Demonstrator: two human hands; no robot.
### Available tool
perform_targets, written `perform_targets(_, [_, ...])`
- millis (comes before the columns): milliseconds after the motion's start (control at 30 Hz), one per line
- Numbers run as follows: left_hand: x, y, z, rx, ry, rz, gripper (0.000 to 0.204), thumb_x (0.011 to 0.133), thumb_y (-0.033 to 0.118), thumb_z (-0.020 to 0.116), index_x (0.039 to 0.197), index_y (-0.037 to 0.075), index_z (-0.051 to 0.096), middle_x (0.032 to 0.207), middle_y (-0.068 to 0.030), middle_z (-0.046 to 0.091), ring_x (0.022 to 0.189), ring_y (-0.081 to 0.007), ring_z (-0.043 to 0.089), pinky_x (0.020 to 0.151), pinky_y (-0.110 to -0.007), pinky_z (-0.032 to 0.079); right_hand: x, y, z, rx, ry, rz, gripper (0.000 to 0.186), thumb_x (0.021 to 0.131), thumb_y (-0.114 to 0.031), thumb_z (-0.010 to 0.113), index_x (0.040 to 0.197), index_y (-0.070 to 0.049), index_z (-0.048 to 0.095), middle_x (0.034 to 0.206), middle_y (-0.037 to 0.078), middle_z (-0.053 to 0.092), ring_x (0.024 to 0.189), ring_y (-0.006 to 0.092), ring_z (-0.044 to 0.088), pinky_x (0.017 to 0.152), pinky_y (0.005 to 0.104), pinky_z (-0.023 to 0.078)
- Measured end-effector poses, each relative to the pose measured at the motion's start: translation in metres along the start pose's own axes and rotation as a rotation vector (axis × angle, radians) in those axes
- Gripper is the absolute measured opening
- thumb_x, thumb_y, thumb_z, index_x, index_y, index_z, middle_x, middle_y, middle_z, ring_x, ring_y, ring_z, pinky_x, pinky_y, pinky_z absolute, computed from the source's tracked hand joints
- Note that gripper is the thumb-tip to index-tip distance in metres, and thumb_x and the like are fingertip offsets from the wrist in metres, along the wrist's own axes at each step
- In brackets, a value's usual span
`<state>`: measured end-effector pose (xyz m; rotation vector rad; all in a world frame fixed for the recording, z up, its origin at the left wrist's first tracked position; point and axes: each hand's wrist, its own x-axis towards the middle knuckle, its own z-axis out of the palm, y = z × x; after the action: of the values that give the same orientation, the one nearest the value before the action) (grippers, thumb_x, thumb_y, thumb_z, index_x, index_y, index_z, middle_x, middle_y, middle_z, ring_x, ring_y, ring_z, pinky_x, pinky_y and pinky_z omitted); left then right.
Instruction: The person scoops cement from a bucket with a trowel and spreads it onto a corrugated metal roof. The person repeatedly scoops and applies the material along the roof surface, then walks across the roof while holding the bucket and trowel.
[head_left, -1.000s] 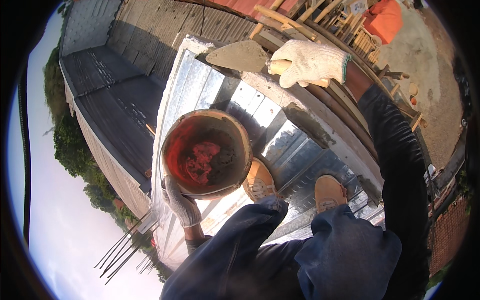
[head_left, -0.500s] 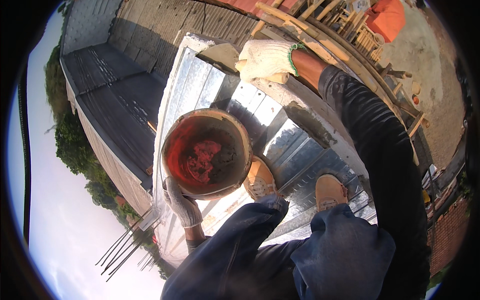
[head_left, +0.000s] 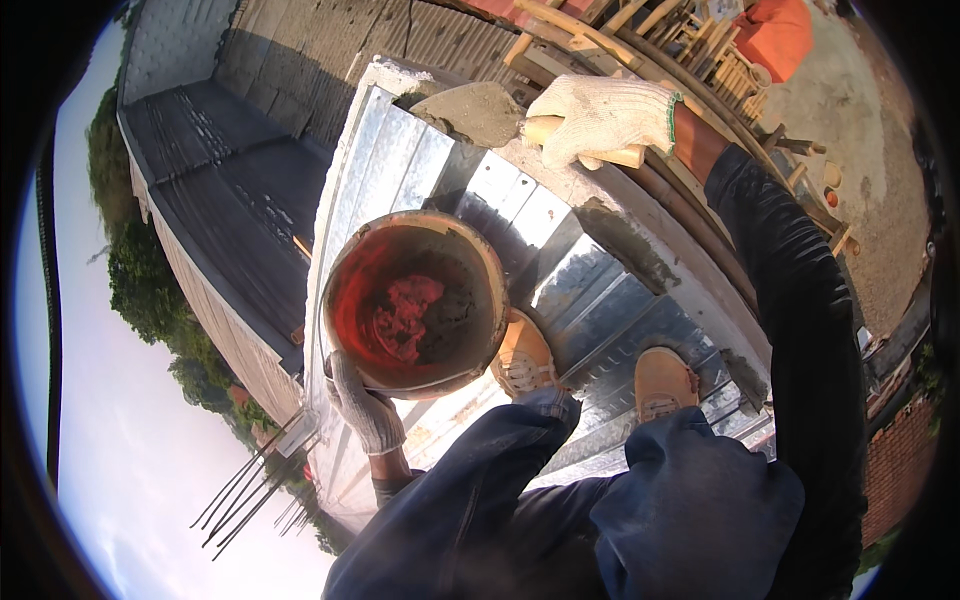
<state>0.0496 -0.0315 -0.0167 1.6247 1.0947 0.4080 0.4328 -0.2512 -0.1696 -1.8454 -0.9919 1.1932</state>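
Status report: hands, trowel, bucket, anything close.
Right hand gripping trowel at wall. Left hand against bucket, mortar-like mix inside. Left shoe close beside bucket.

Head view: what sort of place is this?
Most likely an outdoor building site, seemingly high up: silvery metal sheeting lies underfoot, thin bare rods jut out at lower left, and a trowel and smeared bucket are in hand.

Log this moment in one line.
left hand: touching bucket | right hand: gripping trowel, blade at wall top | bucket: mortar-like mix inside

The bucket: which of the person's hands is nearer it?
Left: the left hand holds the bucket at lower left; the right hand, gripping a trowel, is apart, to its upper right.
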Motion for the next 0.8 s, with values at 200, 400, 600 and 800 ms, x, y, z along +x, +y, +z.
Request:
perform_targets(200, [0.0,0.003,0.013,-0.142,0.121,0.044,0.017,0.112,0.024,0.064,0.106,0.009,0.067,0.098,0.0014,0.07,0.087,-0.0048,0.064,0.078,-0.024,0.053,-0.014,-0.002,-0.004,0.017,-0.04,0.031,0.034,0.084,-0.036,0.073,0.101,-0.007,0.076,0.081,0.006,0.073,0.068,0.0162,0.073,0.064,0.0344,0.055])
perform_targets(400, [-0.002,-0.001,0.005,-0.148,0.147,0.049,0.016,0.112,0.023,0.064,0.105,0.009,0.067,0.097,0.0019,0.07,0.085,-0.0044,0.064,0.076,-0.024,0.053,-0.018,0.018,0.006,0.05,-0.054,0.062,0.035,0.084,-0.036,0.073,0.107,-0.01,0.077,0.09,0.004,0.075,0.069,0.0146,0.075,0.065,0.0331,0.056])
perform_targets(600, [-0.001,-0.006,0.002,-0.153,0.15,0.024,0.016,0.112,0.023,0.064,0.103,0.01,0.067,0.096,0.0027,0.069,0.085,-0.0037,0.063,0.075,-0.024,0.052,-0.027,0.024,0.006,0.173,0.011,-0.052,0.03,0.09,-0.031,0.069,0.107,-0.008,0.076,0.089,0.004,0.074,0.069,0.0145,0.072,0.066,0.0332,0.055])
perform_targets(800, [-0.002,-0.002,0.005,-0.164,0.149,0.041,0.017,0.112,0.024,0.064,0.101,0.011,0.066,0.092,0.0042,0.066,0.081,-0.0033,0.061,0.072,-0.023,0.051,-0.002,0.005,0.009,0.219,0.126,0.001,0.038,0.089,-0.029,0.076,0.113,-0.001,0.079,0.085,0.009,0.074,0.065,0.0166,0.068,0.064,0.0345,0.056])
